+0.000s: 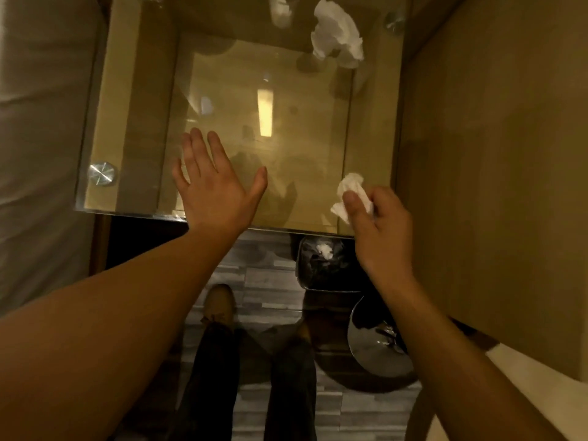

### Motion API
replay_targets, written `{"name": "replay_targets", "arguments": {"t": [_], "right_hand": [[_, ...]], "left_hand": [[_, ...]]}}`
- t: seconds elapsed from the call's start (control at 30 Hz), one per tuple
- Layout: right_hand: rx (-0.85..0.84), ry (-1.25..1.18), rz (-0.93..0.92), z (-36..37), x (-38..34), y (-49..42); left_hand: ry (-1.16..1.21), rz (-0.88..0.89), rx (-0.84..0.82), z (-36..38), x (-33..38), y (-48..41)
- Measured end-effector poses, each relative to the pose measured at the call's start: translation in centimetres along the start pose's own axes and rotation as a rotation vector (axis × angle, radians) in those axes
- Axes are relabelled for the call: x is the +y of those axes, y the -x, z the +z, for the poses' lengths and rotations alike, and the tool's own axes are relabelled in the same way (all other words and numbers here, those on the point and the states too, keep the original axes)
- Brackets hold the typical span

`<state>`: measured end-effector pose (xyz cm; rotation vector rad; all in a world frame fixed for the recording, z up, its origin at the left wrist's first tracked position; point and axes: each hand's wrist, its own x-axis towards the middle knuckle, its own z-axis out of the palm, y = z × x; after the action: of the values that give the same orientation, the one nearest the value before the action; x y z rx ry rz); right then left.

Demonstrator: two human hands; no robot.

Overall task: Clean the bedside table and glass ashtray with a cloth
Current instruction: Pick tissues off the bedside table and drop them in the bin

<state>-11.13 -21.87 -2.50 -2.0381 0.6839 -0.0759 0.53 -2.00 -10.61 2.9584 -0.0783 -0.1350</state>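
Left hand (213, 186) spread flat over glass-topped bedside table (127, 100), right hand (378, 224) pinching crumpled white tissue (350, 194) near front edge.

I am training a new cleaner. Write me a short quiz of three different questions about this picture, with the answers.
1. True or false: the left hand holds a wad of tissue.
2. Which hand grips the small white wad?
A. left
B. right
C. both
3. Fill in: a bigger crumpled white wad lies at the far ____ corner of the glass table top.

Key: 1 false, it is open and flat over the glass; 2 B, the right hand; 3 right.
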Motion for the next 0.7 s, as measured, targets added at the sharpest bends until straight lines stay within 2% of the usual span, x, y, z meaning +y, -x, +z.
{"name": "replay_targets", "arguments": {"t": [0.2,0.33,0.43,0.53,0.6,0.7], "right_hand": [[-0.071,-0.001,0.231,1.8,6.1,9.3],[-0.094,0.126,0.403,4.2,11.9,8.5],[-0.215,0.289,0.525,5.3,15.3,6.2],[-0.286,0.331,0.651,5.0,16.6,5.3],[-0.253,0.321,0.605,4.0,16.2,5.3],[-0.221,0.272,0.426,1.7,13.0,5.9]], "left_hand": [[-0.022,0.015,0.052,0.3,-0.1,0.0],[-0.015,0.016,0.076,0.6,-0.2,-0.1],[-0.005,0.015,0.085,0.8,-0.4,-0.2],[0.000,0.019,0.094,0.9,-0.4,-0.3],[0.005,0.016,0.100,1.0,-0.3,-0.3],[0.001,0.012,0.104,0.9,-0.2,-0.2]]}}
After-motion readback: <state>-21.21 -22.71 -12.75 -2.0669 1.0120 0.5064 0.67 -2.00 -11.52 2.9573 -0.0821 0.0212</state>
